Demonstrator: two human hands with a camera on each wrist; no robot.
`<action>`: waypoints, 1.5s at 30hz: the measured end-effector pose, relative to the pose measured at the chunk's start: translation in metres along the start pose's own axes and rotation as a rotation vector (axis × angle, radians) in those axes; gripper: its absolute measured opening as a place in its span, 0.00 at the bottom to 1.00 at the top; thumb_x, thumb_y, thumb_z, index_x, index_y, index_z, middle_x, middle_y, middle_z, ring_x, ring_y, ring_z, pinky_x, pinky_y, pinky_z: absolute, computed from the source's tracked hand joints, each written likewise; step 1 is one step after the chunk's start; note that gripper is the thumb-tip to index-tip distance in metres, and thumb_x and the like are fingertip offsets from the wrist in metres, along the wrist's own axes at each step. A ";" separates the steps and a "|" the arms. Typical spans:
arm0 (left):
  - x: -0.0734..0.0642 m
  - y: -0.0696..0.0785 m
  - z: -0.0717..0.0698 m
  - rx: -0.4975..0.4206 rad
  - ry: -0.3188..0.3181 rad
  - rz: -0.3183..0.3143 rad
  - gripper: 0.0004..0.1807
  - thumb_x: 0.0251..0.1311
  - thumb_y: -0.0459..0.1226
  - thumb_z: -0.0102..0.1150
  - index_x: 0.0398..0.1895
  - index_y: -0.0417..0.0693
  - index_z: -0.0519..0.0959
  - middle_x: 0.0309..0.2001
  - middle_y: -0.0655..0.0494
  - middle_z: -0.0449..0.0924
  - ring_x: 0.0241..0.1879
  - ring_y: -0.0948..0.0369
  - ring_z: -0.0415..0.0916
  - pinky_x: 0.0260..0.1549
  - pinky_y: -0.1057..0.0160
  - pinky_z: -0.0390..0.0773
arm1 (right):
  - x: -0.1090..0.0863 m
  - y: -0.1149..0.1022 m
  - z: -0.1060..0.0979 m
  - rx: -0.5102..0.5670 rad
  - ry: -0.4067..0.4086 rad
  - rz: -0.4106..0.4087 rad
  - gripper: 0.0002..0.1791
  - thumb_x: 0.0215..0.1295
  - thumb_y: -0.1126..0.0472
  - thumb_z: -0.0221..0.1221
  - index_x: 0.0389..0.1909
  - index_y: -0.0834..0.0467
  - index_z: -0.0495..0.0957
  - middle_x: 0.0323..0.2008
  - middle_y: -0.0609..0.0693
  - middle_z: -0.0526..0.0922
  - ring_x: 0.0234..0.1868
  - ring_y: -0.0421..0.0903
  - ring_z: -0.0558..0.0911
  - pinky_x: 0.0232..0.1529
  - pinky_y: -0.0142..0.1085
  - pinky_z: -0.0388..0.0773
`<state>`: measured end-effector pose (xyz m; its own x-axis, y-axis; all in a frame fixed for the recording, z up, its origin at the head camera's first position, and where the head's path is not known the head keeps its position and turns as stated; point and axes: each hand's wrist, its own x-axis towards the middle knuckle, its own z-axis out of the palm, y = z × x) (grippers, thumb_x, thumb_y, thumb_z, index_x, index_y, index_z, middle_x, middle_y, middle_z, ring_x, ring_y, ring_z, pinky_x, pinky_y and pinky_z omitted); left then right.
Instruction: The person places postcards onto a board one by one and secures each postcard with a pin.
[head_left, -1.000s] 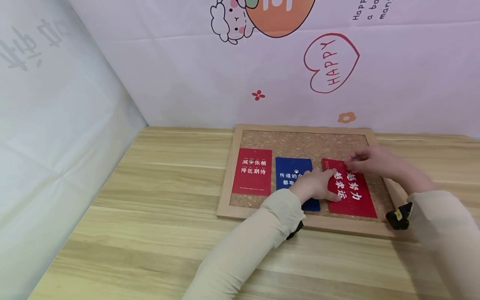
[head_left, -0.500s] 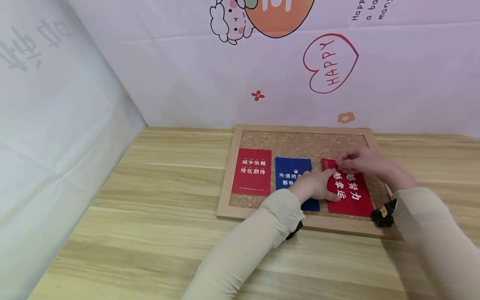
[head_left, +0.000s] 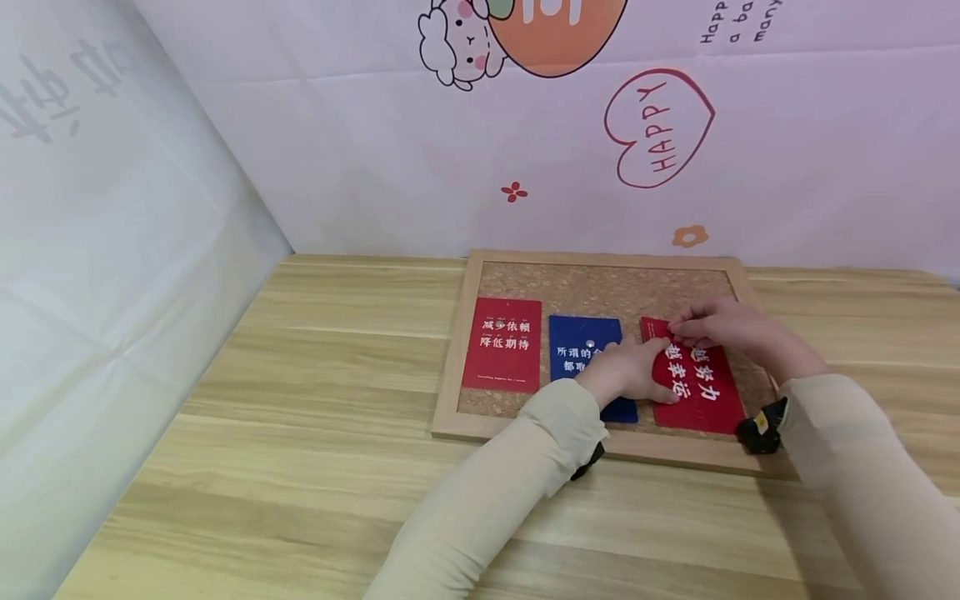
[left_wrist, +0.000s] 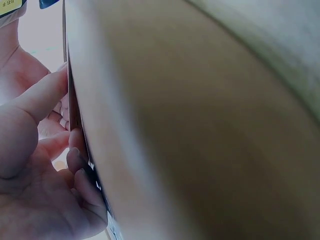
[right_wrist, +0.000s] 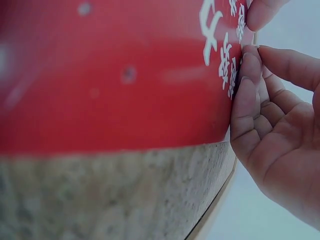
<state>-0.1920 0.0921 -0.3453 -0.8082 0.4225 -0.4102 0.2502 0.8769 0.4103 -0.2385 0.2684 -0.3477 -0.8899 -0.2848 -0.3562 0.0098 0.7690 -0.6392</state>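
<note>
A red card with white lettering [head_left: 701,410] lies on the right part of a wood-framed corkboard [head_left: 592,283]. My left hand [head_left: 632,368] rests across the blue card [head_left: 562,333], its thumb and fingertips pressing on the red card's left side. At the red card's upper part, my right hand [head_left: 723,323] pinches a small shiny thumbtack [right_wrist: 257,46] between thumb and forefinger. Its other fingers lie against the card's face. The thumbtack is mostly hidden by the fingertips. Small holes show in the red card in the right wrist view.
Another red card [head_left: 502,367] lies on the left of the board, with a silver tack in it; the blue card bears one too. The board lies on a wooden table [head_left: 300,417], close to a printed white backdrop [head_left: 375,167].
My right hand has moved left and slightly inward over the red card, toward the left hand's fingertips, and then nearly stopped. My left hand has stayed in place.
</note>
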 end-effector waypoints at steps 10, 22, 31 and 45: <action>0.002 -0.001 0.002 -0.026 0.002 -0.001 0.42 0.57 0.57 0.60 0.73 0.76 0.52 0.75 0.61 0.51 0.71 0.59 0.56 0.63 0.57 0.68 | -0.001 0.001 -0.001 0.018 -0.009 -0.004 0.20 0.72 0.58 0.50 0.51 0.73 0.72 0.43 0.55 0.81 0.39 0.38 0.77 0.41 0.31 0.80; 0.001 -0.002 0.001 -0.043 0.007 0.018 0.41 0.57 0.56 0.61 0.73 0.73 0.54 0.74 0.60 0.53 0.71 0.58 0.56 0.63 0.57 0.68 | -0.001 0.003 -0.003 0.074 -0.026 0.007 0.21 0.72 0.58 0.49 0.54 0.72 0.72 0.42 0.47 0.81 0.40 0.40 0.76 0.40 0.27 0.78; 0.000 -0.003 0.001 -0.022 0.019 0.028 0.40 0.57 0.56 0.61 0.72 0.70 0.57 0.74 0.61 0.54 0.72 0.58 0.55 0.65 0.59 0.66 | -0.001 0.003 -0.002 0.074 -0.027 0.015 0.21 0.72 0.57 0.49 0.54 0.70 0.73 0.42 0.48 0.80 0.41 0.40 0.76 0.40 0.27 0.77; 0.000 -0.004 0.001 -0.027 0.019 0.036 0.40 0.57 0.56 0.60 0.73 0.70 0.56 0.74 0.60 0.54 0.73 0.58 0.54 0.65 0.58 0.66 | -0.002 0.002 -0.003 0.085 -0.027 0.027 0.20 0.71 0.56 0.50 0.51 0.69 0.75 0.39 0.44 0.80 0.39 0.39 0.75 0.40 0.28 0.77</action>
<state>-0.1928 0.0892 -0.3478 -0.8089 0.4491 -0.3795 0.2652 0.8547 0.4463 -0.2382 0.2723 -0.3468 -0.8764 -0.2804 -0.3915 0.0734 0.7257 -0.6841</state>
